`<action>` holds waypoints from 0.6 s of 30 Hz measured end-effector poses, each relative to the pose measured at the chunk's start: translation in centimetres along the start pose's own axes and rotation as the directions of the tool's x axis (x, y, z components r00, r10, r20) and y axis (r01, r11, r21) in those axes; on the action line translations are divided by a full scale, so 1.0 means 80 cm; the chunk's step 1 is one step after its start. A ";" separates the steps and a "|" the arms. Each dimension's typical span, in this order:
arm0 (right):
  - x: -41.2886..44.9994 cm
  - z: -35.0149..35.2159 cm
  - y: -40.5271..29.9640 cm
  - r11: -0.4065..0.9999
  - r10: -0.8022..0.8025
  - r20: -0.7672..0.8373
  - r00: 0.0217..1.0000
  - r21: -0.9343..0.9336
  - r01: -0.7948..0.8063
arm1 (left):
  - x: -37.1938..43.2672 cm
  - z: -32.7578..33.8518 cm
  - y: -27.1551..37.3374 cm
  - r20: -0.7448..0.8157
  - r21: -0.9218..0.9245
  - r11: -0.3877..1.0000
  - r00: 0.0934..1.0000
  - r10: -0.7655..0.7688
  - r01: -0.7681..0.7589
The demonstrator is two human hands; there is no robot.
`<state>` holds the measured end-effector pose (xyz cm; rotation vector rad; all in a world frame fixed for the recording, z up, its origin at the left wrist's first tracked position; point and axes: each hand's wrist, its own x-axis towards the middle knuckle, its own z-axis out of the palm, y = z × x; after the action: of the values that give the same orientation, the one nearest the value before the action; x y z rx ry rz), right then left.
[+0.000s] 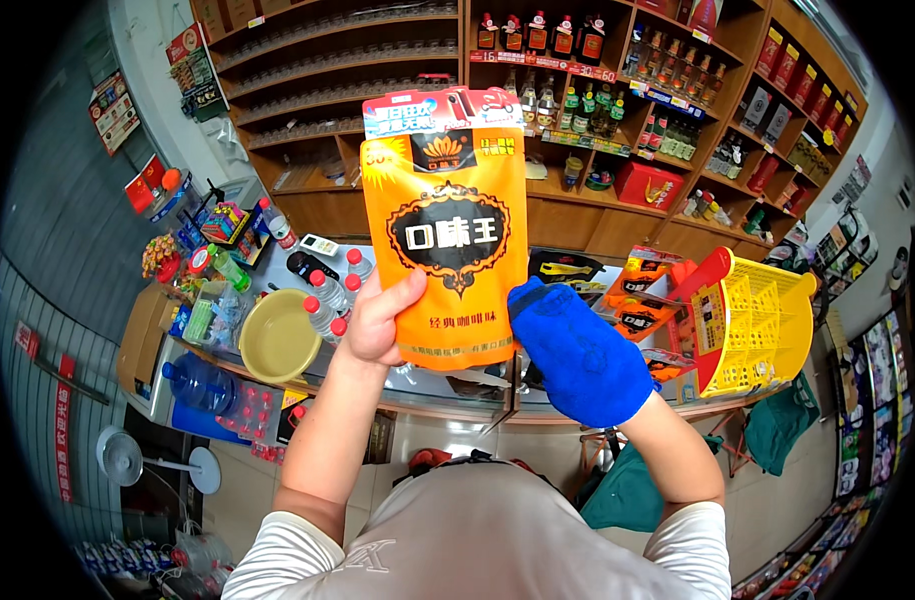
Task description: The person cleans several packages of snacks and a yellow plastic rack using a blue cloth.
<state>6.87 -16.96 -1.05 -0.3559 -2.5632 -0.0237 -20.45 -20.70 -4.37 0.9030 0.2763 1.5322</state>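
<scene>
My left hand (382,319) grips an orange pouch (446,300) by its lower left edge, with the thumb across the front. The pouch is upright and faces me, with a white-and-blue strip along its top and a dark printed panel bearing writing. A blue cloth mitt (581,352) covers my right hand, hiding its fingers. The tip of the mitt meets the pouch's lower right edge; whether the fingers pinch it cannot be seen. Behind the pouch is a glass-topped counter (457,390). Several red-capped water bottles (324,289) stand left of the pouch.
On the counter's left is a yellow plastic basin (279,335). To the right stand orange pouches (639,321) and a yellow-and-red plastic rack (757,322). Wooden shelves (502,202) with bottles and glasses rise beyond. A green folding stool (622,487) and white fan (119,456) stand below.
</scene>
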 end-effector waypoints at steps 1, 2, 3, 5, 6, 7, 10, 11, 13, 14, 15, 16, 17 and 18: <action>0.001 0.000 0.000 0.999 0.019 -0.002 1.000 0.033 -0.019 | 0.002 0.003 0.001 -0.034 -0.002 1.000 0.999 0.013 -0.013; 0.004 0.001 -0.001 0.997 0.037 -0.004 0.999 0.066 -0.037 | 0.003 0.002 0.001 -0.057 0.026 0.999 0.998 0.028 -0.027; 0.006 0.001 0.000 0.993 0.067 0.012 0.998 0.099 -0.067 | 0.004 0.004 0.001 -0.059 0.026 0.999 0.998 0.029 -0.027; 0.008 0.004 -0.001 0.986 0.096 0.029 0.995 0.133 -0.099 | 0.005 0.012 0.002 -0.099 -0.003 0.999 0.994 0.033 -0.034; 0.007 0.007 -0.002 0.992 0.093 -0.034 0.995 0.088 -0.090 | 0.006 0.013 0.001 -0.111 0.002 0.999 0.993 0.036 -0.036; 0.008 0.009 -0.002 0.996 0.088 -0.096 0.992 0.042 -0.084 | 0.007 0.015 0.000 -0.111 0.002 0.999 0.993 0.038 -0.038; 0.013 0.008 -0.001 0.993 0.100 -0.131 0.986 0.074 -0.091 | 0.009 0.022 -0.005 -0.109 0.023 0.999 0.993 0.042 -0.040; 0.015 0.009 0.000 0.993 0.099 -0.131 0.986 0.073 -0.090 | 0.010 0.024 -0.008 -0.113 0.029 0.998 0.992 0.063 -0.060; 0.018 0.009 0.001 0.995 0.097 -0.149 0.984 0.044 -0.092 | 0.011 0.029 -0.013 -0.115 0.034 0.996 0.990 0.083 -0.079; 0.021 0.008 -0.002 0.995 0.097 -0.149 0.984 0.042 -0.092 | 0.012 0.032 -0.016 -0.130 0.033 0.996 0.987 0.091 -0.087; 0.024 0.006 -0.005 0.991 0.124 -0.107 0.986 0.061 -0.118 | 0.012 0.033 -0.019 -0.146 0.032 0.995 0.984 0.099 -0.095; 0.028 0.005 -0.009 0.986 0.150 -0.065 0.987 0.079 -0.145 | 0.011 0.032 -0.023 -0.145 0.082 0.991 0.983 0.113 -0.102; 0.030 0.007 -0.012 0.986 0.149 -0.064 0.987 0.080 -0.144 | 0.011 0.035 -0.025 -0.146 0.082 0.991 0.983 0.113 -0.102; 0.032 0.009 -0.017 0.988 0.154 -0.045 0.987 0.013 -0.153 | 0.012 0.038 -0.028 -0.134 0.085 0.989 0.982 0.130 -0.119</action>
<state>4.06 -17.54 -0.28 -0.5419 -2.4824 0.0365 -16.64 -20.35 -3.43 0.8884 0.3872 1.7137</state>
